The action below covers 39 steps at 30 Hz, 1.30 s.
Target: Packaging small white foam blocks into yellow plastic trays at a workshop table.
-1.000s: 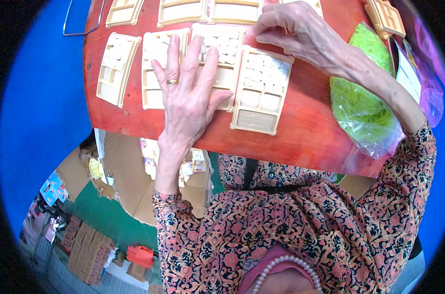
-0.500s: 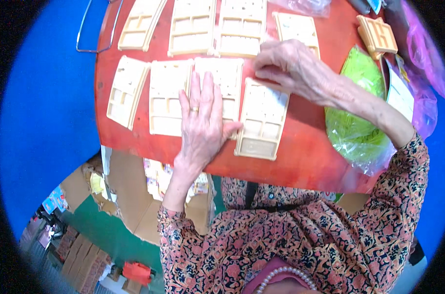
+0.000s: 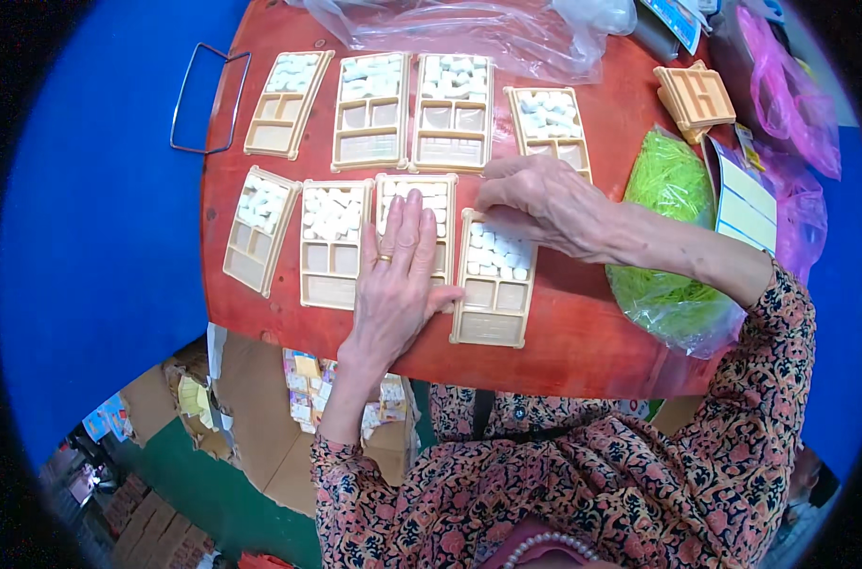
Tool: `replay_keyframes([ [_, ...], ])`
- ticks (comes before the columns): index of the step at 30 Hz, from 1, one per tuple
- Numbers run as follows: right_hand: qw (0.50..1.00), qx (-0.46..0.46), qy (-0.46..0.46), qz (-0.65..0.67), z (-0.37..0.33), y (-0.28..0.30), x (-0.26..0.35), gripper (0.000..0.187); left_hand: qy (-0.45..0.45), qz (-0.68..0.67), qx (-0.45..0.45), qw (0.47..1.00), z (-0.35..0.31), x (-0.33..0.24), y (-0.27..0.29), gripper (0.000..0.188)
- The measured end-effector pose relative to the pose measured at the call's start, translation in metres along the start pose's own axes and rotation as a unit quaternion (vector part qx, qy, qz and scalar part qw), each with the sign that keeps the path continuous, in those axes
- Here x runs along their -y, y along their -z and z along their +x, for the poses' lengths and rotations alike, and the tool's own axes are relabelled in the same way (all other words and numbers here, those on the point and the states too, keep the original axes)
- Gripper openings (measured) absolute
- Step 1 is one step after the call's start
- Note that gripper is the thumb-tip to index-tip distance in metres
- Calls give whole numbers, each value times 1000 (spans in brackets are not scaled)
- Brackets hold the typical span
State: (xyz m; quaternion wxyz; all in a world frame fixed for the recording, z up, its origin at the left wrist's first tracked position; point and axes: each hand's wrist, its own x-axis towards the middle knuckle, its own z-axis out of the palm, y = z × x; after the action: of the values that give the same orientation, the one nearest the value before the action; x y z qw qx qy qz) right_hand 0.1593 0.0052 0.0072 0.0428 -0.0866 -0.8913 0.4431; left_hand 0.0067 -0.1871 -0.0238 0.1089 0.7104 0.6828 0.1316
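Two rows of cream plastic compartment trays lie on the red table, with small white pieces filling their far compartments. My left hand (image 3: pixel 398 270) rests flat, fingers stretched over one near-row tray (image 3: pixel 417 186) and partly covering it. Its thumb reaches the edge of the rightmost near tray (image 3: pixel 493 327). Above that tray's far end, my right hand (image 3: pixel 550 204) is closed with bent fingers, close to its white pieces (image 3: pixel 497 254). Whatever those fingers hold is hidden. The far right tray (image 3: pixel 548 114) is partly covered by the same hand.
A clear bag of green shredded filler (image 3: pixel 673 247) lies at the right, beside a printed card (image 3: pixel 746 204). Stacked cream trays (image 3: pixel 696 98) sit behind it. Clear plastic (image 3: pixel 459 38) lies along the back. A wire frame (image 3: pixel 211 100) sticks out at the left edge; an open cardboard box (image 3: pixel 260 408) stands below.
The view has shifted, so the table and trays sit lower in the picture, and the white pieces show more plainly. Both hands keep nearly the same places over the trays.
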Motion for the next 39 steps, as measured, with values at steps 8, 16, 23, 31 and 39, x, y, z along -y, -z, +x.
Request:
replay_keyframes([
  [8, 1000, 4, -8, 0, 0, 1, 1, 7, 55, 12, 8, 998, -8, 0, -1, 89],
  [16, 1000, 11, 1, -29, 17, 8, 3, 7, 53, 28, 6, 998, -7, -2, 6, 93],
  [23, 998, 25, 29, -46, 19, -2, -5, 8, 51, 49, 40, 997, -8, 1, 2, 97],
  [31, 997, -19, -4, -74, 3, 24, -23, 9, 48, -9, 57, 997, 1, -2, 8, 97],
  [39, 976, -137, -106, -131, 2, 61, -63, 9, 51, -5, 52, 997, -2, -1, 9, 96],
])
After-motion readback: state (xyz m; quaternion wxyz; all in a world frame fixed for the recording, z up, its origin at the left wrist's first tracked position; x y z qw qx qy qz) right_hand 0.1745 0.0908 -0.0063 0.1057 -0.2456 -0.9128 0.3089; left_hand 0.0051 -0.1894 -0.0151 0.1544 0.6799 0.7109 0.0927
